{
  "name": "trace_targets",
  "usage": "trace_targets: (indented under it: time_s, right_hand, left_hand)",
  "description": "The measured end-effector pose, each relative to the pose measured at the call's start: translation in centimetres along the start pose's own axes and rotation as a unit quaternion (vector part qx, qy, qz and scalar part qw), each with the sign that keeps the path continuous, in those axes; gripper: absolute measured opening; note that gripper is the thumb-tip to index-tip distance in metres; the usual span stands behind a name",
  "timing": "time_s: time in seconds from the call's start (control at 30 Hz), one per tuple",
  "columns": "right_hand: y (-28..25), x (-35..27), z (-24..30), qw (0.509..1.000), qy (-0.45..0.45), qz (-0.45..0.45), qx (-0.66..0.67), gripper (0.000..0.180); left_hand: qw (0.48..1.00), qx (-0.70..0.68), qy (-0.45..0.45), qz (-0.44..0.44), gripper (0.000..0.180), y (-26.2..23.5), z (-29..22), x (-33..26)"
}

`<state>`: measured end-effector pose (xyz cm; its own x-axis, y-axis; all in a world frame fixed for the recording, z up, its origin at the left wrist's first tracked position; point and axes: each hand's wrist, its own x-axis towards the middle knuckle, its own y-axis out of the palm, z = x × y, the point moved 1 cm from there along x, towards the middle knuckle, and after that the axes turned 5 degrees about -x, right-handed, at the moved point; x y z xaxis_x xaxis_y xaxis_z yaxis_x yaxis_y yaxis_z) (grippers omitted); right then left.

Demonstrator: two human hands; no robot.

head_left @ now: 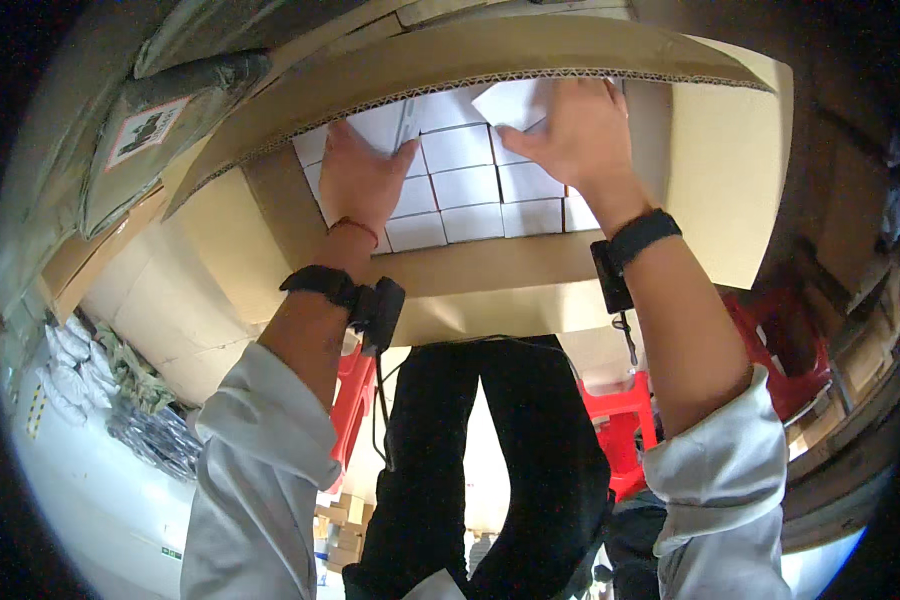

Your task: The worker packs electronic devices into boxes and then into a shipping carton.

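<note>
An open brown cardboard carton (490,270) stands in front of me, packed with rows of small white boxes (465,185). My left hand (360,180) lies flat on the white boxes at the carton's left side, fingers spread. My right hand (575,135) reaches under the raised top flap (440,60) and grips one small white box (515,100), tilted above the others. Both wrists carry black straps with small devices.
Another carton with a label (145,130) stands at the left. Red plastic stools (620,430) sit below near my legs. Bagged items (120,400) lie on the floor at the lower left. Wooden frames (850,400) rise at the right.
</note>
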<state>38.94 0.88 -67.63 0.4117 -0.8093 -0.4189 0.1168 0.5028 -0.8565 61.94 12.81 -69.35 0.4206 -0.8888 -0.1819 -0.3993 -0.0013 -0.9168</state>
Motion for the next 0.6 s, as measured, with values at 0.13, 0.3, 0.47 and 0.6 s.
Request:
trace_targets:
  time_s: [0.13,0.3,0.47,0.6]
  right_hand:
    - [0.5,-0.1,1.6,0.995,-0.062,-0.059,-0.046,0.072]
    - [1.5,-1.4,3.0,0.986,-0.162,-0.019,-0.043,0.098]
    - [0.3,-3.9,1.3,0.998,-0.014,-0.062,0.001,0.117]
    - [0.4,-6.9,-2.1,0.971,0.101,-0.164,0.138,0.122]
  left_hand:
    - [0.996,0.053,-0.065,0.025,0.078,0.9,-2.3,-0.7]
    - [0.984,0.023,-0.072,0.162,0.098,0.2,-3.8,-1.4]
    - [0.992,0.007,0.028,0.126,0.115,-1.1,-0.8,-2.1]
    - [0.991,0.102,0.046,0.072,0.119,-2.0,2.1,-4.4]
